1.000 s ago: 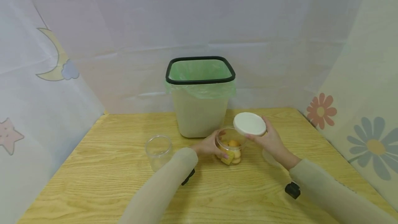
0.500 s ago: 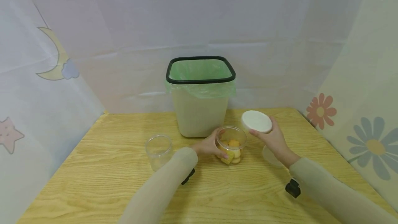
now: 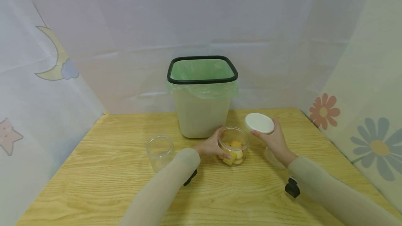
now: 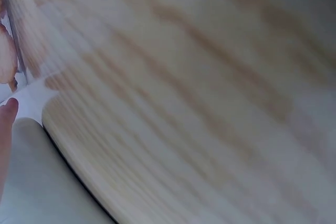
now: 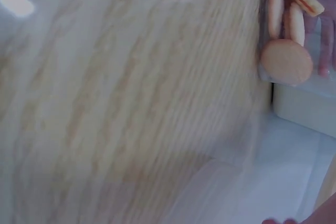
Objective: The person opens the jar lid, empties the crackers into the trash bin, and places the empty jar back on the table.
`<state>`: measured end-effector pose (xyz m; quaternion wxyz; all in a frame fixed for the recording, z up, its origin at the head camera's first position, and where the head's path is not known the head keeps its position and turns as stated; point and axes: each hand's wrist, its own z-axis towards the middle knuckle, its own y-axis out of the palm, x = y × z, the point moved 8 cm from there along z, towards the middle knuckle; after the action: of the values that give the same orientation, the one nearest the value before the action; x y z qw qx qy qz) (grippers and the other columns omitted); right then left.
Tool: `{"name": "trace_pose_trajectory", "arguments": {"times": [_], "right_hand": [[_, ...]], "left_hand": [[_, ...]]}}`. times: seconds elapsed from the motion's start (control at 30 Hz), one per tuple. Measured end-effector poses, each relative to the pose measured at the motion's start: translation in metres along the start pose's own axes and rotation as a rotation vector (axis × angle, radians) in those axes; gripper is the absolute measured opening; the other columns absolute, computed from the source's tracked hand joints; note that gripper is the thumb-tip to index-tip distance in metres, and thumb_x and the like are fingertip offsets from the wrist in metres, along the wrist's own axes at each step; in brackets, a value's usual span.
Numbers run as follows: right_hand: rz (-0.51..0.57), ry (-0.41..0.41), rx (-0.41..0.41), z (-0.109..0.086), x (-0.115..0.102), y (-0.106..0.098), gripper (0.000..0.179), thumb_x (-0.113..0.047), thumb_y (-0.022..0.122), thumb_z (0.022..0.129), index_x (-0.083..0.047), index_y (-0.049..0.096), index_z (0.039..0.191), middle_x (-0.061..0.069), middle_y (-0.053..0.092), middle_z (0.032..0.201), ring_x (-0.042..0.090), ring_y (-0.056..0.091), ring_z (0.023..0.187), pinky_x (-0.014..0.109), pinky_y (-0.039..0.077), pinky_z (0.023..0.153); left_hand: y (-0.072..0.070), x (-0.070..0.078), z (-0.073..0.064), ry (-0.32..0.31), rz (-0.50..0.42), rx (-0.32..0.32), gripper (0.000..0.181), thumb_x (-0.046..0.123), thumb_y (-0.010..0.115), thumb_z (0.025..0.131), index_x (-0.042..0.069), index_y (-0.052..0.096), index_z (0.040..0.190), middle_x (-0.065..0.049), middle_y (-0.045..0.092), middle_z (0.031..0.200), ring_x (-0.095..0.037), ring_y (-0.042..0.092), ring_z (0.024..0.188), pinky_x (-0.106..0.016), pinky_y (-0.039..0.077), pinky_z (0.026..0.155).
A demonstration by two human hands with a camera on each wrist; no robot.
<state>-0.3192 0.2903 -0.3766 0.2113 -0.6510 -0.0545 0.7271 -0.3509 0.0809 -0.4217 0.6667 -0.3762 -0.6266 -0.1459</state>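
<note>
My left hand (image 3: 211, 147) grips the side of a clear plastic jar (image 3: 244, 143), thumb low at the front. Inside the jar lie several cookies (image 3: 237, 154), pale round ones and a yellow square one; its mouth is uncovered. My right hand (image 3: 275, 142) holds a round white lid (image 3: 259, 122) by its near right edge, up and to the right of the jar's mouth. In the right wrist view, biscuits (image 5: 286, 62) show through the jar wall at the upper right. One fingertip (image 4: 10, 106) of the left hand shows at the left wrist view's edge.
A second clear jar (image 3: 160, 152) stands left of the left hand. Behind the hands rises a cream bin (image 3: 202, 114) with a black rim and green bag. A pale translucent disc (image 3: 272, 159) lies on the wooden table (image 3: 110, 156) below the right hand.
My right hand has moved the white lid rightward, away from over the jar's rim, and has stayed nearly in place for the last half second. The left hand and jar have not moved.
</note>
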Motion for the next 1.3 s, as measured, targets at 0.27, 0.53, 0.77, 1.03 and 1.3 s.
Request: {"name": "trace_pose_trajectory", "arguments": {"times": [0.27,0.53,0.77,1.03,1.3], "right_hand": [[0.046,0.027,0.046,0.005,0.010,0.004,0.103,-0.015,0.076,0.085,0.004,0.001,0.152,0.031,0.021,0.150,0.044,0.029,0.135,0.051,0.029,0.110],[0.027,0.103,0.067,0.004,0.022,0.011,0.109,-0.012,0.077,0.084,0.007,-0.008,0.150,0.035,0.012,0.151,0.048,0.022,0.137,0.053,0.022,0.113],[0.058,0.167,0.048,0.003,0.031,0.019,0.108,-0.011,0.073,0.086,0.005,-0.013,0.150,0.033,0.003,0.154,0.048,0.015,0.140,0.053,0.018,0.114],[0.009,0.187,0.035,0.006,0.032,0.024,0.104,-0.010,0.070,0.087,0.007,-0.011,0.149,0.035,0.003,0.153,0.050,0.015,0.139,0.056,0.019,0.113],[-0.083,0.212,-0.005,0.007,0.035,0.032,0.107,-0.020,0.073,0.086,0.011,-0.009,0.148,0.038,0.009,0.149,0.053,0.019,0.136,0.058,0.022,0.111]], "left_hand": [[-0.001,0.008,0.000,0.050,0.051,0.020,0.108,0.006,0.082,0.077,0.011,0.008,0.155,-0.001,0.026,0.156,-0.030,0.029,0.141,-0.042,0.032,0.110],[-0.003,0.009,-0.002,0.031,0.061,0.031,0.106,0.009,0.084,0.076,0.013,0.013,0.154,0.002,0.028,0.156,-0.026,0.022,0.144,-0.042,0.024,0.114],[-0.003,0.011,-0.003,0.027,0.025,0.040,0.106,0.008,0.082,0.078,0.009,0.010,0.155,-0.006,0.022,0.158,-0.027,0.020,0.145,-0.041,0.023,0.115],[-0.005,0.016,-0.003,0.058,-0.002,0.041,0.105,0.005,0.081,0.078,0.008,0.010,0.155,-0.011,0.015,0.160,-0.029,0.020,0.145,-0.042,0.025,0.114],[-0.003,0.016,-0.003,0.048,0.021,0.039,0.102,0.007,0.081,0.078,0.015,0.014,0.155,-0.002,0.029,0.156,-0.025,0.021,0.145,-0.043,0.027,0.113]]}}
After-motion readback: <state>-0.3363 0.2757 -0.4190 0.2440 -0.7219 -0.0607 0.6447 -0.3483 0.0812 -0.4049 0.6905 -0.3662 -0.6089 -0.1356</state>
